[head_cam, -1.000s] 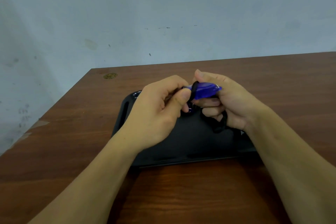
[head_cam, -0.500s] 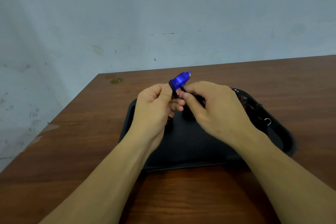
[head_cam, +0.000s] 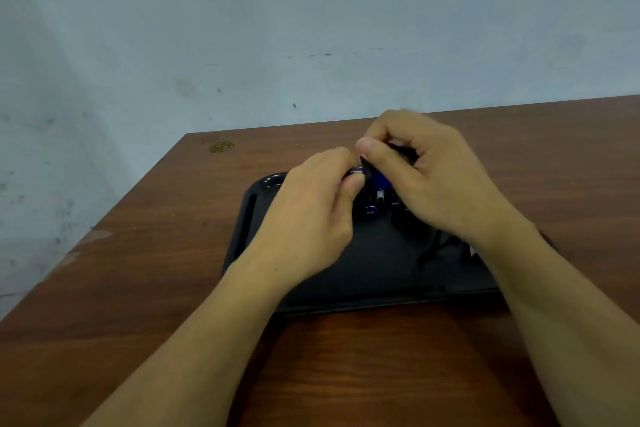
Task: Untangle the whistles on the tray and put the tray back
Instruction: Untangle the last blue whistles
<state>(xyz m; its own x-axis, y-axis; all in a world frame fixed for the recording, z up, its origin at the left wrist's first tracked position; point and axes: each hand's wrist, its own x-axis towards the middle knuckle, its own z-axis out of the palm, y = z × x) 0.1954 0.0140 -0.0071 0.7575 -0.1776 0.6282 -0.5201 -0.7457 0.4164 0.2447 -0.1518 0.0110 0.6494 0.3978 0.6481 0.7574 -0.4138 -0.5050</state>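
Two hands work close together above one black tray (head_cam: 311, 291) that lies flat on the wooden bench (head_cam: 145, 288). Only one whistle can be counted for sure: a blue whistle (head_cam: 380, 180), glossy and translucent, wedged between the hands just over the tray's far half. The left hand (head_cam: 304, 218) has its grip curled, thumb tip pressed to a small metal ring beside the whistle. The right hand (head_cam: 433, 180) has its grip closed too, thumb and bent fingers pinching the black cord (head_cam: 401, 151) at the whistle's top. More black cord trails over the tray under the right wrist, dark on dark and hard to trace; any further whistles there are hidden by the hand. The tray is smooth plastic with rounded corners and a raised rim. The bench is brown wood grain with a small gold sticker (head_cam: 221, 147) near its far left corner, against a scuffed pale wall (head_cam: 311, 28).
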